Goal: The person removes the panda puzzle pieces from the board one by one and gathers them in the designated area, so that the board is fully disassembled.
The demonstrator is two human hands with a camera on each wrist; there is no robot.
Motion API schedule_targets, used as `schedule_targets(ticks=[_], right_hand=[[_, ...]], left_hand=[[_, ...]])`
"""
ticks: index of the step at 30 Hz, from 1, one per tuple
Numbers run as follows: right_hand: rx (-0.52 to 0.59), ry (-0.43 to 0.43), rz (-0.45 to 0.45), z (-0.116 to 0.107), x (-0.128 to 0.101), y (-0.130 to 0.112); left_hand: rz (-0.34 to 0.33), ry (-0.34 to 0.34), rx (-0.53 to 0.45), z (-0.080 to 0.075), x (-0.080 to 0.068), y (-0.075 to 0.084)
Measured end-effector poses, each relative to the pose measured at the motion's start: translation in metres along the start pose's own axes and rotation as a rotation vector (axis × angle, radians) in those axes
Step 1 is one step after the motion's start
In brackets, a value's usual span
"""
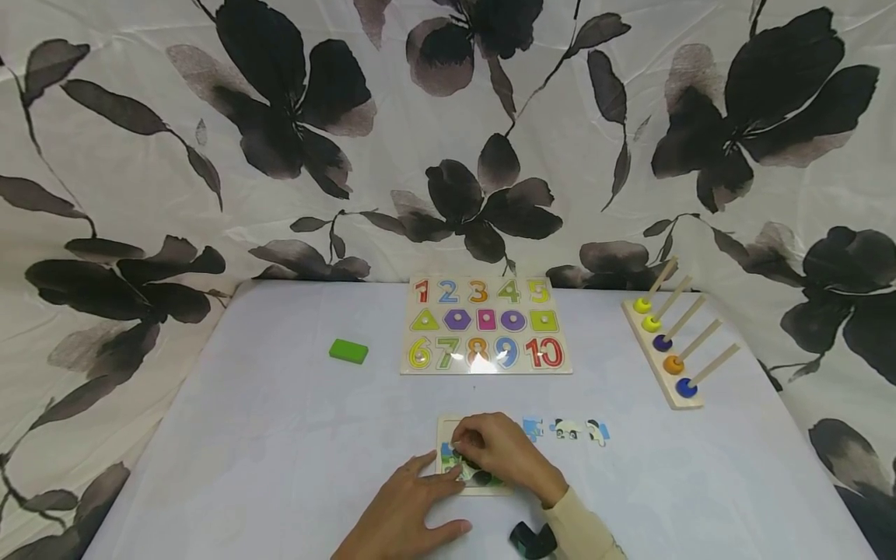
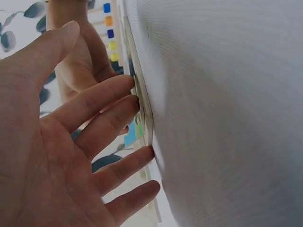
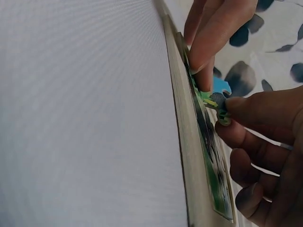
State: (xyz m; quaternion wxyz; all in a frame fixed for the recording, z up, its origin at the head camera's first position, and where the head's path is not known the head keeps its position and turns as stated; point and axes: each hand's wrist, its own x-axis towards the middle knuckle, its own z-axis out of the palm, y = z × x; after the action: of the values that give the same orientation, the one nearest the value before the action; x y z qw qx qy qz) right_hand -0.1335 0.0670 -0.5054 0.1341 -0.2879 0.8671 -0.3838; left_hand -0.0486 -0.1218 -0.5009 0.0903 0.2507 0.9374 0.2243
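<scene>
A small wooden jigsaw tray (image 1: 444,425) lies near the front of the table, with green and black picture pieces in it. My right hand (image 1: 507,453) is over the tray and pinches a puzzle piece (image 3: 220,100) between thumb and index finger; the piece is tilted up from the picture in the right wrist view. My left hand (image 1: 413,502) lies at the tray's left front, fingers extended, with fingertips on the tray's edge and on the pieces. Three loose puzzle pieces are in a row right of the tray: a blue one (image 1: 533,428), a panda face (image 1: 565,428) and another (image 1: 598,432).
Behind the tray lies a number and shape board (image 1: 486,373). A green block (image 1: 348,351) is to its left. A wooden peg stand (image 1: 659,365) with coloured beads stands at the right. By the right sleeve (image 1: 584,525) is a dark object (image 1: 532,540). Floral cloth (image 1: 392,140) hangs behind.
</scene>
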Motion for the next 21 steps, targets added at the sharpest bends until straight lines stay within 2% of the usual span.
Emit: schedule_targets(ticks=[9,17,21], right_hand=[[0.009,-0.006,0.023,0.0006,-0.0001,0.0014],[0.051,-0.011,0.030,0.0002,-0.0011,0.0009],[0.051,-0.017,0.035,0.0002,-0.0017,0.0007]], left_hand=[[-0.015,-0.006,-0.016,-0.0003,-0.0003,-0.0001],[0.054,0.060,0.029,0.0016,-0.0043,-0.0013],[0.047,0.051,0.027,0.0022,-0.0042,-0.0009]])
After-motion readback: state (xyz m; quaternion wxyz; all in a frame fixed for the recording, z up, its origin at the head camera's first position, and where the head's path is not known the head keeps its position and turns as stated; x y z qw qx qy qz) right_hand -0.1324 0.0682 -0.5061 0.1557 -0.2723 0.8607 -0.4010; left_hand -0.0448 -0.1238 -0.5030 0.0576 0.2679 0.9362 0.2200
